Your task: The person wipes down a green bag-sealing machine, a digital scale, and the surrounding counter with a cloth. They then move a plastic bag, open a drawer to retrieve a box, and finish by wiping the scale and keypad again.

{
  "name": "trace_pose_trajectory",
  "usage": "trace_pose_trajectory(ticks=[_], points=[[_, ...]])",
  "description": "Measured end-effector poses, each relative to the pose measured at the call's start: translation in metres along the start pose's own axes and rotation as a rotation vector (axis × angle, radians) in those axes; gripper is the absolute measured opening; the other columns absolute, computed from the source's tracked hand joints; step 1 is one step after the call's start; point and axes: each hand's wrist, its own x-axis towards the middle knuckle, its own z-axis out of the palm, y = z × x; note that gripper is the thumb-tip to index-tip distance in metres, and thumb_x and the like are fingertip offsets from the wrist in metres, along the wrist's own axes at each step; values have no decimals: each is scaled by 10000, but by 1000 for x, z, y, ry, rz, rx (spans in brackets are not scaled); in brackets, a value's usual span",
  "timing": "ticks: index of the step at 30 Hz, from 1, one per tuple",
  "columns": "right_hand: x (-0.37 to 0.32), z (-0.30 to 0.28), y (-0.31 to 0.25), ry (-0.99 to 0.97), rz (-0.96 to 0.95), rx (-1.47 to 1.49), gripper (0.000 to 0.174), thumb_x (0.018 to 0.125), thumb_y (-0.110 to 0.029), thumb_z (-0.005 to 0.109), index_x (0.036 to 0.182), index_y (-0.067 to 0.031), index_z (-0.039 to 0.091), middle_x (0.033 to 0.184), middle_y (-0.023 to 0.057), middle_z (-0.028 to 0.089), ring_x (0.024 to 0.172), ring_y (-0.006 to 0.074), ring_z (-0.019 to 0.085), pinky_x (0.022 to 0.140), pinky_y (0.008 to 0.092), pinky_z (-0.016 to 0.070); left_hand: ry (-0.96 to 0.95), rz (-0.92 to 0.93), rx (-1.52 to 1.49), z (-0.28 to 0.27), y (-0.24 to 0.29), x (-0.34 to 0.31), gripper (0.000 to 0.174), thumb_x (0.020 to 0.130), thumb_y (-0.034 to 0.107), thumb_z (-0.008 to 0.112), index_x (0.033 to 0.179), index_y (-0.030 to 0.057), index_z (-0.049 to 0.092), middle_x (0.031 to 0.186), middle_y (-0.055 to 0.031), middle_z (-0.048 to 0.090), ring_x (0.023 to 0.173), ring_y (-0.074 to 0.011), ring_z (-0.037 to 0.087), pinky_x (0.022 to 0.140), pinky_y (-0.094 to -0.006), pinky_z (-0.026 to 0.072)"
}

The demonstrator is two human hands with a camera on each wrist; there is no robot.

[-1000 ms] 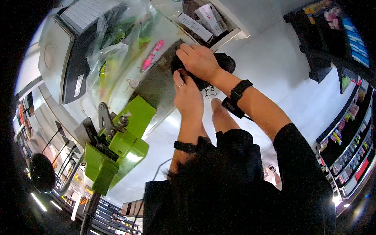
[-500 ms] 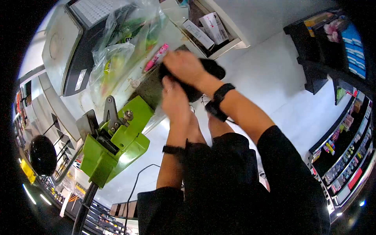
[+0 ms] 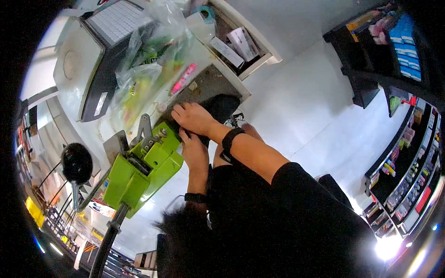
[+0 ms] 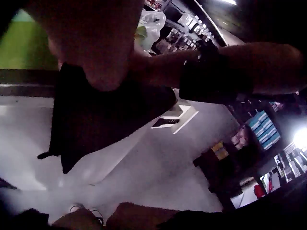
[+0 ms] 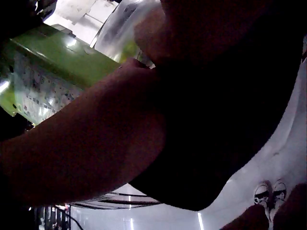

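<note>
A black cloth piece (image 3: 224,107) with a rounded end lies over the corner of the worktop and hangs down in the left wrist view, where its lower edge (image 4: 67,165) comes to a point. My right hand (image 3: 197,118) grips it from above, fingers curled over its near end. Just below, my left hand (image 3: 195,156) pinches the same end between thumb and fingers. Both hands are close together beside a green lever machine (image 3: 143,169), whose lever ends in a black ball knob (image 3: 77,163). The fingertips are partly hidden in the wrist views.
On the worktop lie a pink marker (image 3: 183,78) and a clear plastic bag (image 3: 139,88). A dark-sided device (image 3: 95,88) stands to the left. Behind, an open drawer (image 3: 262,62) holds white boxes (image 3: 243,44). Stocked shelves (image 3: 412,157) run along the right.
Both hands have carried the black cloth left and toward me, from the worktop's far edge to right beside the green machine. The head view has shifted slightly too.
</note>
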Motion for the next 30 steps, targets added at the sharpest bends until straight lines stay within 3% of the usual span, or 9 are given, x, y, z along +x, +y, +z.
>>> trace_pose_trajectory(ticks=[3,6,12,13,16,17,18,24,30], points=[[0,-24,30,-69,14,-33,120,753,-159,559,844,-84,543,862,68,536,753,235,597,612,359,506,-90,-79,-35,-3,12,16,478,809,18,527,1271,-30,416,1373,-216,343,963,-379,590,735,-453,512],[-4,-47,73,-41,86,-151,137,769,-154,550,882,-77,551,873,74,552,759,231,610,623,354,522,100,119,-37,13,31,40,399,812,36,520,1205,-23,478,1345,-219,383,1016,-382,573,775,-437,523],[8,-69,117,-109,130,-98,140,773,-135,551,904,-84,555,854,74,558,756,242,615,609,358,523,-104,-22,-89,-14,97,86,348,831,76,490,1165,-23,504,1357,-207,382,1065,-351,549,785,-425,532],[9,-66,118,-133,167,-89,120,774,-129,547,885,-83,554,836,81,564,746,257,625,600,372,522,56,-12,-83,2,93,83,390,815,65,518,1193,-21,482,1340,-150,393,998,-302,560,684,-394,562],[15,-66,130,-83,101,2,73,792,-113,542,856,-79,548,822,99,568,707,280,627,589,390,517,75,-93,-69,6,94,84,446,816,53,509,1254,-11,453,1336,-134,392,1025,-303,547,690,-402,561],[20,-64,134,-146,185,-62,81,801,-135,584,843,-80,542,805,97,553,679,296,603,556,407,484,44,-157,-125,-5,101,84,511,799,20,514,1302,7,425,1325,-115,399,1043,-307,536,714,-395,556],[24,-65,142,-35,257,75,64,822,-125,572,840,-73,538,803,109,559,669,315,597,548,421,477,41,-199,-135,-7,104,83,511,799,20,514,1302,7,425,1325,-115,399,1043,-307,536,714,-395,556],[2,-79,137,-292,-16,80,96,811,-115,606,841,-58,535,808,102,553,687,301,590,560,418,466,225,-287,-226,12,112,64,544,749,-30,555,1282,29,464,1329,-93,423,1044,-317,546,766,-357,538],[6,-81,103,-345,-542,211,88,745,-149,555,809,-89,560,823,55,527,789,229,549,663,334,465,92,-683,-278,24,120,14,570,789,44,607,1328,151,456,1369,-144,391,1140,-364,509,807,-446,524]])
